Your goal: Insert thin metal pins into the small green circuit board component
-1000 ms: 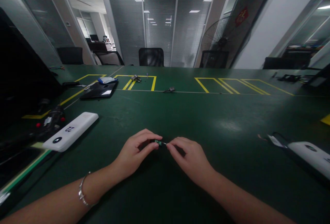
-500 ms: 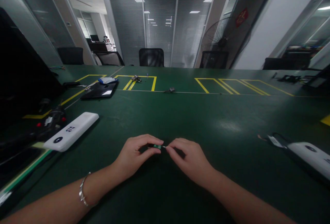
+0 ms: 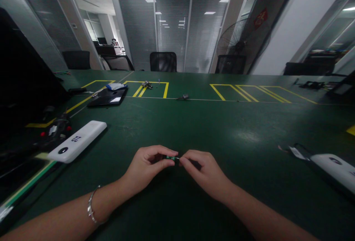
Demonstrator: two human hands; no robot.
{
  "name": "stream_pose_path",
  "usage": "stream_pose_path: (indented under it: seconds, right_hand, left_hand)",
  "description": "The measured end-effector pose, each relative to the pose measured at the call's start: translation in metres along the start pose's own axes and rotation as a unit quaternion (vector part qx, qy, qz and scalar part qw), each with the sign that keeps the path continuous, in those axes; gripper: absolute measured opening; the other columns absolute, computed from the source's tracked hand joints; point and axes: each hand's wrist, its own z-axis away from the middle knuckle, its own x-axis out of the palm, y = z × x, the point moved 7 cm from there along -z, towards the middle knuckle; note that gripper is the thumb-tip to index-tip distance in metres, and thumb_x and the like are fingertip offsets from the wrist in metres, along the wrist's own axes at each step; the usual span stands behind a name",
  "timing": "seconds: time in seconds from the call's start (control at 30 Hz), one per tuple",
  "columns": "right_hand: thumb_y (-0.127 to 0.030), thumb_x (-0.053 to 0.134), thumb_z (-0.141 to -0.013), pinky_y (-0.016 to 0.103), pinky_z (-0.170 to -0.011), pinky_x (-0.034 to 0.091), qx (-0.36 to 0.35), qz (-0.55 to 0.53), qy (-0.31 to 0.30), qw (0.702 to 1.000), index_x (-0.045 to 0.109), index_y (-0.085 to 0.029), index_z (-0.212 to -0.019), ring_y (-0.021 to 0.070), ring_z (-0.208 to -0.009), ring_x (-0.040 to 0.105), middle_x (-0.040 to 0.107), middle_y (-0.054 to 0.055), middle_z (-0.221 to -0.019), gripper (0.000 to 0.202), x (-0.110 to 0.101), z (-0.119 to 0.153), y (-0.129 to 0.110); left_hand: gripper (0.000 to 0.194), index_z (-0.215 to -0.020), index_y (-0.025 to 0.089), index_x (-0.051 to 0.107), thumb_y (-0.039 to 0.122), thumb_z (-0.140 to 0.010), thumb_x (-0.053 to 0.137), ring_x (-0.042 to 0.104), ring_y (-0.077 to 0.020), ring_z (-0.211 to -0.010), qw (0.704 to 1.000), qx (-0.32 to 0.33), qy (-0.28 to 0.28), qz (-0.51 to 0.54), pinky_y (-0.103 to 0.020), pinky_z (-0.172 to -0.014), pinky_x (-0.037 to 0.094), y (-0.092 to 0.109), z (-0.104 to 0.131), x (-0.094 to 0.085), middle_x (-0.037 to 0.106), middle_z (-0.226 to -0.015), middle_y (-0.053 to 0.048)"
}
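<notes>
Near the front middle of the green table [image 3: 177, 122], my left hand [image 3: 148, 167] pinches a small green piece with black ends [image 3: 171, 157] between thumb and fingers. It resembles a little circuit board, but its kind is too small to make out. My right hand [image 3: 205, 170] is closed at the piece's right end, thumb and index finger pressed together. A thin, pale tip [image 3: 179, 158] shows between the piece and these fingertips; what it belongs to is hidden by the fingers. The two hands almost touch.
A white power bank [image 3: 79, 141] marked 22 lies at left, beside a black device with red buttons [image 3: 57, 128]. Another white power bank [image 3: 334, 167] with a cable is at right. Farther back are a black tablet-like slab [image 3: 108, 96] and small metal parts [image 3: 146, 84].
My left hand has shifted slightly right, bringing the green piece closer to my right fingertips. Less of the pale tip shows between them now.
</notes>
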Motion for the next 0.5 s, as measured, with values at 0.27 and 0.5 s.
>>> stream_pose_path:
  seconds: [0.27, 0.5]
  right_hand:
    - [-0.029, 0.048, -0.095, 0.025, -0.064, 0.040, 0.011, 0.000, 0.027, 1.000, 0.067, -0.019, -0.085, 0.0141, -0.071, 0.060, 0.065, 0.000, -0.077, 0.024, -0.003, 0.000, 0.003]
    - [-0.028, 0.047, -0.096, 0.025, -0.064, 0.041, 0.015, -0.006, 0.042, 0.999, 0.067, -0.019, -0.084, 0.0143, -0.071, 0.060, 0.066, 0.000, -0.077, 0.024, -0.006, 0.000, 0.004]
  left_hand:
    - [0.015, -0.097, 0.015, 0.070, 0.019, -0.083, 0.065, 0.067, -0.0203, -0.085, 0.998, -0.041, -0.010, -0.035, -0.031, -0.075, 0.053, -0.005, -0.005, -0.004, 0.071, -0.094, -0.007]
    - [0.011, -0.097, 0.021, 0.068, 0.022, -0.090, 0.059, 0.059, -0.0205, -0.095, 0.959, 0.024, -0.152, -0.239, -0.035, -0.087, 0.043, -0.002, -0.005, 0.012, 0.068, -0.095, -0.003]
